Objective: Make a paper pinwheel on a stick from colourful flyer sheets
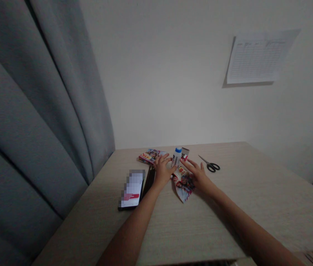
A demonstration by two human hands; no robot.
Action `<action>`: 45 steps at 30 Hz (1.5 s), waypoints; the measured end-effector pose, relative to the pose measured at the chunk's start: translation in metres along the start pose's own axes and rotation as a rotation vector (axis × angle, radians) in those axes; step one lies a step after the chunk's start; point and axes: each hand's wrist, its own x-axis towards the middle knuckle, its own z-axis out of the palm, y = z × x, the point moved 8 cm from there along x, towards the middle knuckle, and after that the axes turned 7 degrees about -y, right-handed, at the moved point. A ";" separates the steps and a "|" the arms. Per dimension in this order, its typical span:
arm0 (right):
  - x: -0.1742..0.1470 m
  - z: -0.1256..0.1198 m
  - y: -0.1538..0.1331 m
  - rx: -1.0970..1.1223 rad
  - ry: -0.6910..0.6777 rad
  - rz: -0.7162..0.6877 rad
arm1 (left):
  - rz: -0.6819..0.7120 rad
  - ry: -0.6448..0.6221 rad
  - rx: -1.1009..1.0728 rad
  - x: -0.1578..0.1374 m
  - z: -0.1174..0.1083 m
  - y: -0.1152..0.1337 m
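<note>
Right now the person's two hands are working close together near the middle of the frame, low over a pale wooden surface. From where I stand, the left hand curves along the left side of a white bottle with a blue cap; its fingers are parted, and I can't tell whether they touch the bottle. The right hand reaches in from the lower right, fingers spread loosely and apart, beside a colourful printed wrapper just below the bottle; whether they press on it I can't make out. The bottle stands upright between the hands, with a small greyish piece just behind it to the right. Left of centre lie some printed packets, and nearer, a phone with its screen lit. Black-handled scissors rest right of centre. Grey curtain fills the left of the frame, and a printed sheet hangs on the wall at upper right.
</note>
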 end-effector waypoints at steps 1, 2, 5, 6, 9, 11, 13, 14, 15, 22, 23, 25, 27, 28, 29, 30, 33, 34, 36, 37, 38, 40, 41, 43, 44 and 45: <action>0.000 -0.001 0.001 -0.001 0.002 0.005 | 0.003 0.020 -0.003 0.001 -0.002 -0.002; 0.000 -0.001 0.003 -0.003 0.002 0.014 | -0.001 0.041 -0.005 0.002 -0.004 -0.004; 0.000 -0.002 0.009 -0.021 -0.010 0.049 | -0.033 0.092 -0.008 0.003 -0.008 -0.013; 0.000 -0.002 0.011 -0.028 -0.015 0.061 | -0.046 0.102 -0.010 0.003 -0.008 -0.016; 0.000 -0.003 0.014 -0.042 -0.030 0.093 | -0.083 0.114 -0.013 0.002 -0.005 -0.024; -0.001 -0.003 0.015 -0.042 -0.029 0.110 | -0.105 0.112 0.002 0.001 -0.002 -0.027; -0.001 -0.005 0.017 -0.039 -0.017 0.119 | -0.128 0.112 0.018 0.000 -0.001 -0.030; -0.001 -0.005 0.018 -0.036 -0.009 0.120 | -0.140 0.111 0.025 -0.001 -0.001 -0.031; -0.002 -0.005 0.019 -0.034 -0.003 0.120 | -0.152 0.108 0.031 -0.001 -0.001 -0.031; -0.002 -0.007 0.024 -0.007 0.017 0.121 | -0.252 0.038 0.127 -0.007 -0.007 -0.028; -0.002 -0.007 0.024 -0.003 0.016 0.122 | -0.261 0.036 0.146 -0.008 -0.009 -0.027; -0.002 -0.007 0.025 0.003 0.015 0.128 | -0.288 0.032 0.181 -0.010 -0.013 -0.026; -0.002 -0.007 0.027 0.006 0.015 0.137 | -0.312 0.022 0.207 -0.011 -0.015 -0.025; -0.002 -0.007 0.027 0.007 0.017 0.142 | -0.314 0.016 0.218 -0.011 -0.016 -0.024; -0.002 -0.007 0.027 0.008 0.017 0.146 | -0.312 0.010 0.229 -0.011 -0.017 -0.023; -0.002 -0.006 0.028 0.010 0.016 0.148 | -0.307 0.007 0.240 -0.011 -0.017 -0.022; -0.003 -0.005 0.028 0.018 0.014 0.144 | -0.291 0.009 0.260 -0.012 -0.018 -0.020; -0.003 -0.005 0.028 0.022 0.014 0.141 | -0.294 0.015 0.258 -0.013 -0.019 -0.020; -0.003 -0.005 0.028 0.030 0.016 0.139 | -0.300 0.030 0.243 -0.014 -0.020 -0.019; -0.004 -0.005 0.028 0.034 0.015 0.140 | -0.301 0.036 0.231 -0.015 -0.021 -0.019; -0.004 -0.004 0.029 0.037 0.012 0.142 | -0.302 0.039 0.216 -0.015 -0.021 -0.019; -0.004 -0.004 0.030 0.038 0.005 0.150 | -0.305 0.030 0.186 -0.016 -0.021 -0.019; -0.004 -0.004 0.031 0.037 0.002 0.155 | -0.309 0.021 0.175 -0.016 -0.020 -0.019; -0.004 -0.004 0.033 0.030 -0.008 0.169 | -0.315 0.005 0.165 -0.016 -0.018 -0.019; -0.004 -0.004 0.034 0.025 -0.013 0.175 | -0.315 0.001 0.164 -0.016 -0.018 -0.019; -0.004 -0.004 0.034 0.021 -0.018 0.178 | -0.314 -0.002 0.165 -0.016 -0.017 -0.019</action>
